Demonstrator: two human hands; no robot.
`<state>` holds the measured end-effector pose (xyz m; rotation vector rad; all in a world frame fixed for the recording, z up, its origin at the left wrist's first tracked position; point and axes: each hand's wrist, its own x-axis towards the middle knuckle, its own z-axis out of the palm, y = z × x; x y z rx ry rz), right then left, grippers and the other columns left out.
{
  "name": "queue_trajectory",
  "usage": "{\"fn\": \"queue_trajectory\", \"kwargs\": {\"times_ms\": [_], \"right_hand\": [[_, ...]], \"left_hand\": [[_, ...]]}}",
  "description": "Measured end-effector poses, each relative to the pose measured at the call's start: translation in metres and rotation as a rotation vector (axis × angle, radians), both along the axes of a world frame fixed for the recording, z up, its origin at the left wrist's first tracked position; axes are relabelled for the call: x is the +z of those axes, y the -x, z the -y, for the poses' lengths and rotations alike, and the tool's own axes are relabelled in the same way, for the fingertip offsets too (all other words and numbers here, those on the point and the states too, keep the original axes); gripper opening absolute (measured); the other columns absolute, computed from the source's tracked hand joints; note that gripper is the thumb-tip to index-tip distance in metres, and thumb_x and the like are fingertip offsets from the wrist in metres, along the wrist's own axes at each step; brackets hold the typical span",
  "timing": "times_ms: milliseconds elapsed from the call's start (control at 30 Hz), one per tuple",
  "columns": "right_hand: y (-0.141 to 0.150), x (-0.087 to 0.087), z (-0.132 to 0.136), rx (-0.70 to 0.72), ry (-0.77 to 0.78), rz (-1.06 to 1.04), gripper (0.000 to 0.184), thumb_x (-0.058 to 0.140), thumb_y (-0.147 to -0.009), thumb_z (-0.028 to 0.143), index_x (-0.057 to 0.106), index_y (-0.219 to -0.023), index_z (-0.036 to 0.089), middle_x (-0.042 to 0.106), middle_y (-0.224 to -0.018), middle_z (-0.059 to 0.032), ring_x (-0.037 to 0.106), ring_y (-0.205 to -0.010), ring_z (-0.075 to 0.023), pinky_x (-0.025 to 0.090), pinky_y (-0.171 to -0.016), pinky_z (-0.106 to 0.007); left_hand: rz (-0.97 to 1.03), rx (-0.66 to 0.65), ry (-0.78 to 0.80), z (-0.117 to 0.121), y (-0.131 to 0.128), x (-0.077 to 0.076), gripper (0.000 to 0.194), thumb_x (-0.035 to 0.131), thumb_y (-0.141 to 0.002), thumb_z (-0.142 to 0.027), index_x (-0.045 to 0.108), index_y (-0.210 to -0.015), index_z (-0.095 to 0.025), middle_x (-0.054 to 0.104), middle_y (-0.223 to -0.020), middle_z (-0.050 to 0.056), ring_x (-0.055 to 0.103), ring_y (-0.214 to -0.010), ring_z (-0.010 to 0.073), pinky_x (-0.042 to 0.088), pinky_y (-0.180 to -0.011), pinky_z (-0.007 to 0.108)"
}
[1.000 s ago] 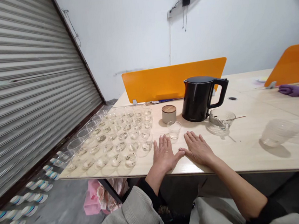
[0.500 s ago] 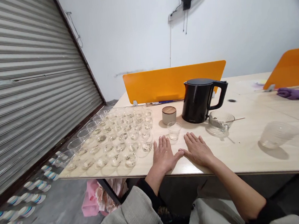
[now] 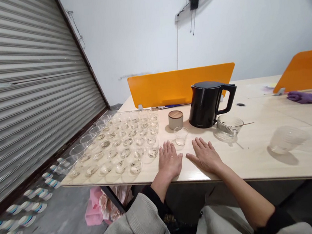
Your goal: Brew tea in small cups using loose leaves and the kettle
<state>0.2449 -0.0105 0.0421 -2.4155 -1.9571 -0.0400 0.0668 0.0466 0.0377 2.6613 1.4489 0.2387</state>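
Note:
My left hand (image 3: 169, 161) and my right hand (image 3: 205, 156) lie flat on the wooden table (image 3: 259, 158) near its front edge, palms down, fingers stretched out, holding nothing. The two thumbs are a little apart. Just beyond the fingertips stands a small clear glass (image 3: 181, 135). Left of my left hand are several rows of small glass cups (image 3: 120, 146) with bits of something in them. Behind the single glass stand a beige jar with a wooden lid (image 3: 176, 119) and a black electric kettle (image 3: 207, 104).
A glass bowl with a thin stick (image 3: 229, 127) sits right of the kettle. A ribbed clear bowl (image 3: 285, 140) lies farther right. Orange dividers (image 3: 180, 85) stand at the back, with a purple cloth (image 3: 307, 97) at far right. A roller shutter (image 3: 26, 89) closes the left side. Small cups (image 3: 29, 206) line the floor.
My left thumb has drawn in toward the hand, so the thumbs no longer touch. Both hands otherwise stay flat in place.

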Motion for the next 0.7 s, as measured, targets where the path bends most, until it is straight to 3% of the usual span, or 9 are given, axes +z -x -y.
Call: {"fn": "queue_trajectory", "kwargs": {"times_ms": [267, 433, 700], "right_hand": [[-0.0038, -0.0051, -0.0011, 0.002, -0.019, 0.022, 0.077, 0.023, -0.103, 0.053, 0.03, -0.164, 0.006, 0.023, -0.172, -0.0184, 0.015, -0.16, -0.0336, 0.014, -0.127, -0.058], [-0.0045, -0.003, 0.0007, -0.077, -0.006, 0.048, 0.068, 0.021, -0.104, 0.037, 0.03, -0.163, 0.006, 0.023, -0.172, -0.0185, 0.018, -0.16, -0.0331, 0.017, -0.126, -0.059], [-0.0036, 0.0014, 0.0046, -0.119, -0.006, 0.043, 0.068, 0.021, -0.104, 0.035, 0.029, -0.163, 0.003, 0.023, -0.171, -0.0209, 0.018, -0.16, -0.0349, 0.018, -0.125, -0.061]], "left_hand": [[0.009, 0.014, -0.036, -0.0005, 0.0016, -0.0009, 0.07, 0.022, -0.106, -0.046, 0.031, -0.161, -0.004, 0.02, -0.172, 0.018, 0.015, -0.161, 0.0304, 0.014, -0.132, 0.048], [0.02, 0.029, -0.064, -0.0009, 0.0028, -0.0022, 0.068, 0.023, -0.106, -0.041, 0.032, -0.159, 0.0, 0.024, -0.17, 0.021, 0.018, -0.161, 0.0311, 0.016, -0.132, 0.045], [0.023, 0.037, -0.079, -0.0031, 0.0024, -0.0052, 0.067, 0.025, -0.106, -0.042, 0.035, -0.159, -0.001, 0.026, -0.17, 0.021, 0.021, -0.16, 0.0309, 0.019, -0.131, 0.044]]}}
